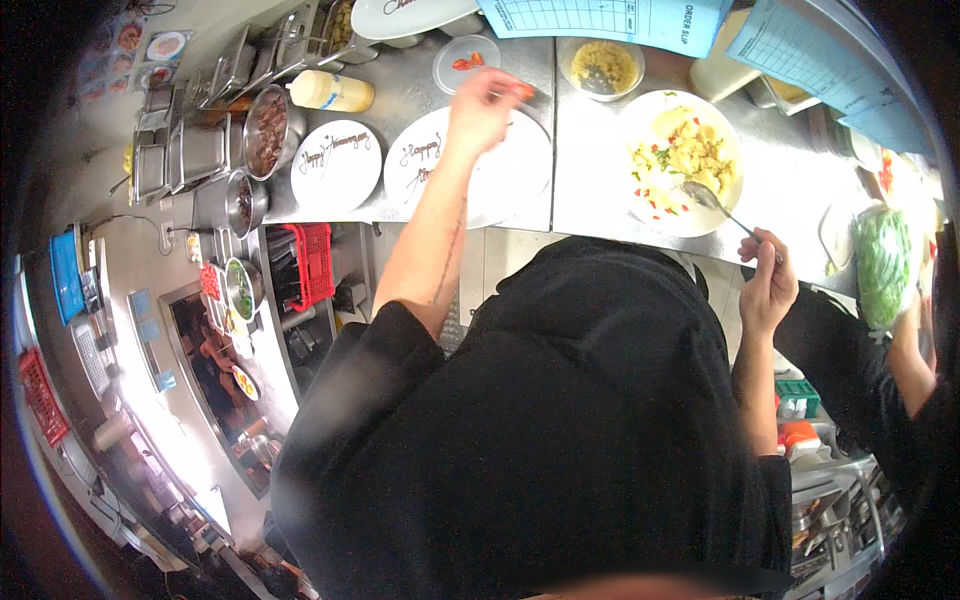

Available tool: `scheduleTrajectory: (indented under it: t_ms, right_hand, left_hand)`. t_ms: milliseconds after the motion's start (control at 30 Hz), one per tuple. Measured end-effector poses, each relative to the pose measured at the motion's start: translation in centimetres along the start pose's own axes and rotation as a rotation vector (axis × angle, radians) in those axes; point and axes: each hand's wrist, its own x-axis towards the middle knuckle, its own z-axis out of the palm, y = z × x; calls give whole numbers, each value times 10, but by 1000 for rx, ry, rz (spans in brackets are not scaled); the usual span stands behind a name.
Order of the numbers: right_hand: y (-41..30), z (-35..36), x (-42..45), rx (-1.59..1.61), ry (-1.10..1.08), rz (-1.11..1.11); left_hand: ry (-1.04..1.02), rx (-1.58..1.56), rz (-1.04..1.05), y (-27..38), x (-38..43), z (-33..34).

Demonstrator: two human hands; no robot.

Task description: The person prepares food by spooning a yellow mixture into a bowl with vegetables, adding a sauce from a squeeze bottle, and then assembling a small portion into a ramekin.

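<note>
My left hand [489, 109] is blurred over the larger white plate, its fingers closed on a small red piece of food [523, 91]. Beyond it lies a clear round lid [442, 66] bearing red pieces. My right hand [766, 279] grips the handle of a metal spoon [703, 196], whose bowl rests over the near right part of a white plate of yellow chunky food [694, 150] with red and green bits. A clear bowl of yellow crumbly food [604, 67] stands behind. The larger plate [525, 172] and a smaller plate [337, 169] bear dark handwritten lettering.
A squeeze bottle [330, 91] lies left, near metal bowls of dark meat [266, 131]. Blue order slips [607, 19] hang at the top. At right, a person in dark clothes [840, 360] stands by a bag of green vegetables [883, 262]. A red basket [313, 262] sits beneath the left counter.
</note>
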Motion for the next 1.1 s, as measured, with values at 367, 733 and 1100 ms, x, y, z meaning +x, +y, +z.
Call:
scheduleTrajectory:
  t_ms: [367, 733, 1100]
  right_hand:
    - [-8, 4, 6, 15, -22, -11]
    - [-20, 5, 29, -231, 42, -134]
    - [-31, -1, 32, -348, 83, -270]
  left_hand:
    - [311, 802, -114, -31, 49, -68]
    - [-261, 347, 446, 87, -60, 84]
    - [-191, 571, 478, 95, -57, 106]
